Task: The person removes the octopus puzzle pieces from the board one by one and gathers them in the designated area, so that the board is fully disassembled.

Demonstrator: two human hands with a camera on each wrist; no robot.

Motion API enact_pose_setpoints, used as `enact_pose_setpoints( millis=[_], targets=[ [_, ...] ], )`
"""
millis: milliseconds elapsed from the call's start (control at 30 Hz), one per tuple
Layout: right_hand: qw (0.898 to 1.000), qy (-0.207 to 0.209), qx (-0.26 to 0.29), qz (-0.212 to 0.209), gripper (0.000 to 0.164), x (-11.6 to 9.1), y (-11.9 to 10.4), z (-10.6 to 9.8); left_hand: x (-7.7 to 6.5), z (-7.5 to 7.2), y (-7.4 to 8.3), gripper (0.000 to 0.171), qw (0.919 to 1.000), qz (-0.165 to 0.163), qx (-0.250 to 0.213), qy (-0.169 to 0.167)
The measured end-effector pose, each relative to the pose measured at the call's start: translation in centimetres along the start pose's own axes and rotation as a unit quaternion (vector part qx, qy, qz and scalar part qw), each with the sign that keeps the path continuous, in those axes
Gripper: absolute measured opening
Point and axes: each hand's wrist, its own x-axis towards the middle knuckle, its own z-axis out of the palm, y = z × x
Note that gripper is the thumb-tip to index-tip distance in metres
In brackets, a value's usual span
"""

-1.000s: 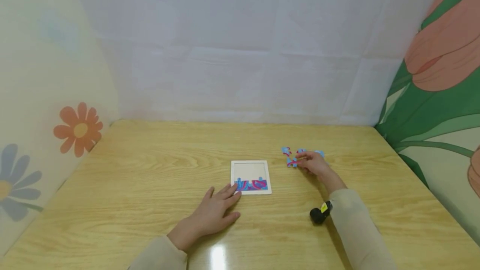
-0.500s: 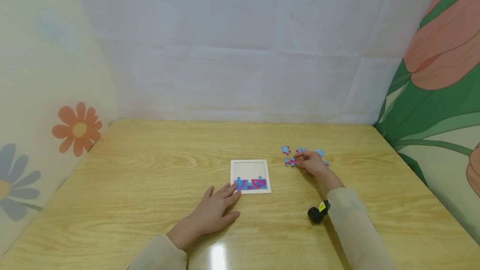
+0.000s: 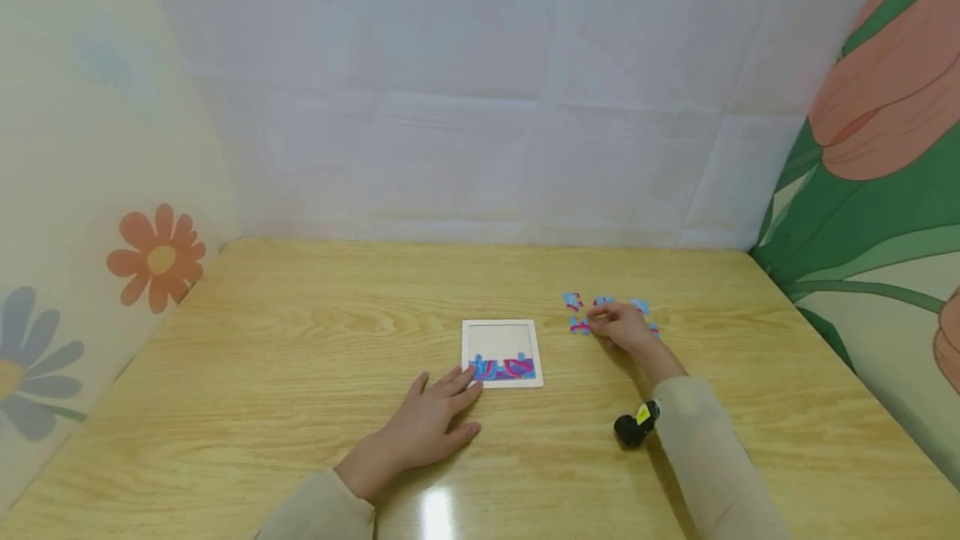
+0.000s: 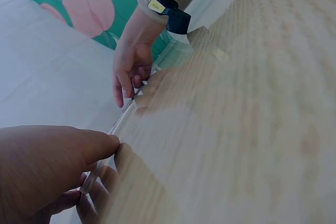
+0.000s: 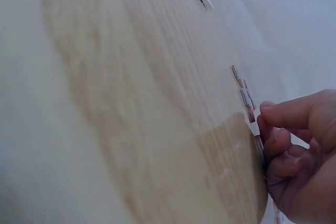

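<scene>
A white square puzzle frame (image 3: 501, 322) lies mid-table. Blue, pink and purple puzzle pieces (image 3: 517, 368) fill its near part. My left hand (image 3: 427, 427) rests with spread fingers at the frame's near left corner, fingertips touching it. To the right, several loose puzzle pieces lie about my right hand (image 3: 630, 330). Its thumb and index fingertips are at the right edge of a blue and pink puzzle piece (image 3: 579, 326). In the right wrist view the other fingers are curled, and whether the fingertips pinch a piece cannot be made out.
Other loose puzzle pieces lie at the back, one blue and pink (image 3: 572, 301), one light blue (image 3: 640, 306). A white cloth (image 3: 480, 148) hangs behind the wooden table (image 3: 337, 298). A black wrist camera (image 3: 633, 430) sits at the right sleeve.
The blue and pink piece at my right fingertips has shifted slightly left and turned a little. My right hand has moved slightly left. The left hand stays at the frame.
</scene>
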Motion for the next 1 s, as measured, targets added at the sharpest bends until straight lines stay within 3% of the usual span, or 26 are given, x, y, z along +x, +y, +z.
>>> enact_pose_setpoints(
  millis=[233,633,1000],
  targets=[
    [0.999,0.022,-0.006,0.026,0.028,0.4,0.4,0.2,0.0,0.1,0.0,0.051,1.0000,0.001,-0.002,0.003],
    [0.999,0.006,0.015,0.035,0.034,0.3,0.2,-0.5,0.1,0.0,0.0,0.051,0.9999,-0.003,0.005,0.013],
    [0.997,-0.043,0.045,-0.043,0.029,-0.7,-1.5,1.3,0.1,0.2,-0.1,0.051,0.9994,-0.005,0.003,0.033]
  ],
)
